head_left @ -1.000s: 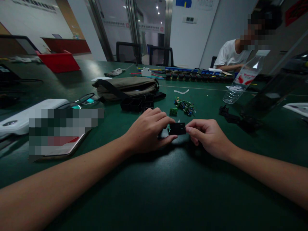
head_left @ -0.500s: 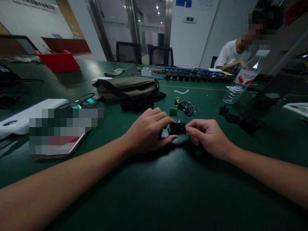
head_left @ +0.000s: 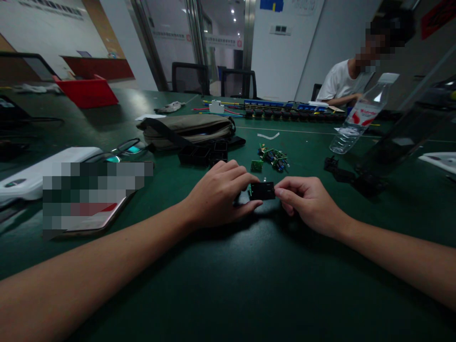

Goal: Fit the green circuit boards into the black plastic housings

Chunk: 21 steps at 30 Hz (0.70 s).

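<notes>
A small black rectangular case (head_left: 262, 191) with a bit of green at its left end is held between my hands, low over the dark green table. My left hand (head_left: 224, 194) grips its left part between thumb and fingers. At the right end of the case, my right hand (head_left: 304, 202) pinches with thumb and forefinger; whatever lies between those fingertips is too small to make out. Just behind the case are a small green circuit board (head_left: 256, 165) and a heap of circuit boards (head_left: 275, 157).
Black open boxes (head_left: 195, 154) and a grey-brown bag (head_left: 192, 129) lie behind my left hand. A phone (head_left: 107, 213) and glasses are at left. At right stand a water bottle (head_left: 363, 116) and black parts (head_left: 368, 183). A person (head_left: 342, 83) sits across the table.
My hands and the black case have hardly moved. The seated person's hand across the table has lowered slightly.
</notes>
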Motion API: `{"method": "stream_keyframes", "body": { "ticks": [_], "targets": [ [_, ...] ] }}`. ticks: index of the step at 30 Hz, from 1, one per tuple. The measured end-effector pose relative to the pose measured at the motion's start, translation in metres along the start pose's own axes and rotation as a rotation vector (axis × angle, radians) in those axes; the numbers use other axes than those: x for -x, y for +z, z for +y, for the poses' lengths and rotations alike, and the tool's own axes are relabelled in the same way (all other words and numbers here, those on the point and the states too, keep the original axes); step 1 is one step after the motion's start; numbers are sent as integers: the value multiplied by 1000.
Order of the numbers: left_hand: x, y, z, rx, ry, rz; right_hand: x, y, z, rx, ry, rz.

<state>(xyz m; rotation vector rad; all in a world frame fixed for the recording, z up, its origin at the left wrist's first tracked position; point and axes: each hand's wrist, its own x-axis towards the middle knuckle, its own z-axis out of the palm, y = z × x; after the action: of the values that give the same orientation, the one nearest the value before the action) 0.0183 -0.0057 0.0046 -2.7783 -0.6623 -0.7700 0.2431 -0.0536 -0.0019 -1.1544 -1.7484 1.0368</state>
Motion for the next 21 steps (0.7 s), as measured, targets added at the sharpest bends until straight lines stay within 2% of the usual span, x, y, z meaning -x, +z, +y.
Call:
{"method": "stream_keyframes", "body": {
  "ticks": [21],
  "targets": [
    [0, 0, 0, -16, 4, 2, 0, 0, -2, 1, 8, 2]
  ]
}}
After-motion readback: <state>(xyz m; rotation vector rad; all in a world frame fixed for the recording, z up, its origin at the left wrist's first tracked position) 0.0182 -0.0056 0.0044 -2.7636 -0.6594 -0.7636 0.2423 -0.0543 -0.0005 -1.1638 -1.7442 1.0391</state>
